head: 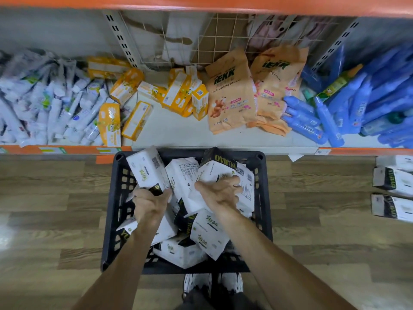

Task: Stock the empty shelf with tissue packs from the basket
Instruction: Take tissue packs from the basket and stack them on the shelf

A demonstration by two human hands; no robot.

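White tissue pack [146,168], gripped by left hand [150,204]

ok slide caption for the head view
In the black basket, left hand and right hand each grip a tissue pack

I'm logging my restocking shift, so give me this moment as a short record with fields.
left hand: grips a tissue pack by its black end
right hand: grips a second tissue pack
basket: black, on wood floor, many packs inside
shelf: orange boxes, peach bags, blue bottles; bare patch at front
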